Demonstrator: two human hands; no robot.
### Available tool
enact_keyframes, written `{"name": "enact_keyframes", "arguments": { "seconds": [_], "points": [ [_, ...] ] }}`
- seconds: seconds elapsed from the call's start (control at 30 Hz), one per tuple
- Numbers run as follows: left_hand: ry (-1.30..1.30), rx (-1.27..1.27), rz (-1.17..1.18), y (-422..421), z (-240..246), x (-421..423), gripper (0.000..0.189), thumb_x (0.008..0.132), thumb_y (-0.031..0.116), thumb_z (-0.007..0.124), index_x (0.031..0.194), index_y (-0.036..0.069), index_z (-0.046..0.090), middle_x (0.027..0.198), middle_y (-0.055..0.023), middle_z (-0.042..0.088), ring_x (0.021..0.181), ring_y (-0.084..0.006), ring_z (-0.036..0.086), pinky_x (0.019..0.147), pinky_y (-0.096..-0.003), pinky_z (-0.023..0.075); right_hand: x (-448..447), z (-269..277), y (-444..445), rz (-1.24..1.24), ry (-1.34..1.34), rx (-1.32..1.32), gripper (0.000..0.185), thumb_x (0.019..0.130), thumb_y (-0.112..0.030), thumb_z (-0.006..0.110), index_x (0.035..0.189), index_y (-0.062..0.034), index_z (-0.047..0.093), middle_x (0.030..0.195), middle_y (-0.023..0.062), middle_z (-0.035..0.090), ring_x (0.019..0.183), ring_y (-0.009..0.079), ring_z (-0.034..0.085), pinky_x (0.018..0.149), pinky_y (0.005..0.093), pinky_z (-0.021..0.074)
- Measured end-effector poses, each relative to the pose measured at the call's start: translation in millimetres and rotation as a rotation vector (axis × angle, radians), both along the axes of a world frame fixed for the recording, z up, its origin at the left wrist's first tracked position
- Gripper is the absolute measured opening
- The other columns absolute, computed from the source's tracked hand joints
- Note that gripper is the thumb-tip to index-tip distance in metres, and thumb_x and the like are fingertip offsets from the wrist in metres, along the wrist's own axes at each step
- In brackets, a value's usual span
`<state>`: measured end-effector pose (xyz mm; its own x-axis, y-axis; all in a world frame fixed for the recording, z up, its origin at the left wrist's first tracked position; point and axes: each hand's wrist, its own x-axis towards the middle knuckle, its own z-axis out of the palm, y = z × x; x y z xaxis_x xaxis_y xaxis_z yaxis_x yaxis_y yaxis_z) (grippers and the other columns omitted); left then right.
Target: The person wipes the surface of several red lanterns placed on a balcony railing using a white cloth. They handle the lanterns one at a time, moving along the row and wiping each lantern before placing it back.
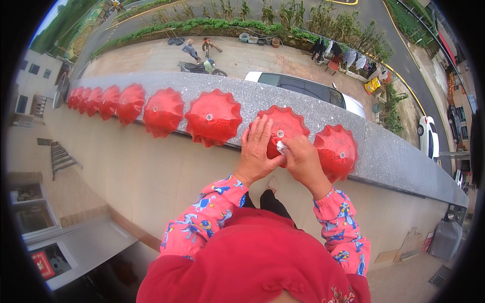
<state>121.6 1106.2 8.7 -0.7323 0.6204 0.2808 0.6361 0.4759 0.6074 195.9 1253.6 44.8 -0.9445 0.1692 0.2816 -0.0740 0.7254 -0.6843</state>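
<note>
A red scalloped plastic dome (286, 117), perhaps a lantern or cover, lies before me on a speckled grey stone ledge (398, 159). My left hand (257, 151) rests with its fingers spread on the near left part of the dome. My right hand (304, 157) pinches a small crumpled white wad (281, 147), a tissue or cloth, against the dome just below its round centre disc (280, 133). To the right sits a similar red dome (336, 151), close to my right wrist. Another red dome (214, 117) is on the left, apart from my left hand.
Several more red domes (163, 111) run in a row along the ledge to the left. Beyond its far edge is a drop to a yard with a white car (307, 89), a motorcycle (202, 68) and people. A tiled floor (151, 166) lies on my side.
</note>
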Motion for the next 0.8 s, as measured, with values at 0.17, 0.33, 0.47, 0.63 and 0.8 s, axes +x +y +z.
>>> {"name": "enact_keyframes", "arguments": {
  "seconds": [0.17,0.33,0.47,0.63,0.8],
  "points": [
    [-0.021,0.000,0.002,-1,6,0,0.101,0.066,0.045,0.078,0.146,0.005,0.031,0.151,-0.0158,0.030,0.142,-0.0324,0.025,0.112,-0.0491,0.0176,-4,-7,8,-0.170,0.047,-0.007,0.018,0.081,0.000,0.061,0.099,0.0000,0.063,0.087,0.0164,0.062,0.081,0.0341,0.060,0.071,0.0404,0.0482],
    [-0.012,0.013,0.004,-1,1,0,0.100,0.065,0.046,0.079,0.144,0.004,0.034,0.150,-0.0168,0.031,0.141,-0.0337,0.026,0.112,-0.0497,0.0181,5,0,22,-0.287,0.046,0.050,0.019,0.083,-0.002,0.062,0.101,0.0009,0.063,0.090,0.0162,0.063,0.084,0.0318,0.062,0.074,0.0376,0.0489],
    [0.006,-0.012,0.023,0,3,1,0.098,0.066,0.046,0.080,0.144,0.007,0.036,0.150,-0.0174,0.031,0.140,-0.0344,0.028,0.112,-0.0480,0.0199,43,23,54,-0.491,0.086,-0.105,0.018,0.084,-0.001,0.062,0.102,0.0008,0.065,0.092,0.0140,0.065,0.084,0.0251,0.063,0.075,0.0327,0.0496],
    [-0.004,-0.104,0.018,9,12,7,0.096,0.068,0.045,0.079,0.145,0.009,0.036,0.152,-0.0187,0.026,0.142,-0.0365,0.022,0.111,-0.0542,0.0164,95,3,94,-0.723,0.095,-0.353,0.018,0.085,0.000,0.062,0.103,0.0009,0.066,0.093,0.0088,0.066,0.084,0.0160,0.063,0.074,0.0285,0.0503],
    [0.113,-0.092,-0.071,20,35,18,0.091,0.069,0.037,0.081,0.144,0.010,0.037,0.153,-0.0191,0.025,0.143,-0.0380,0.019,0.112,-0.0548,0.0137,124,-7,107,-0.834,0.111,-0.423,0.017,0.086,0.000,0.061,0.103,0.0017,0.066,0.091,0.0058,0.064,0.081,0.0120,0.061,0.072,0.0250,0.0496]
  ]
}}
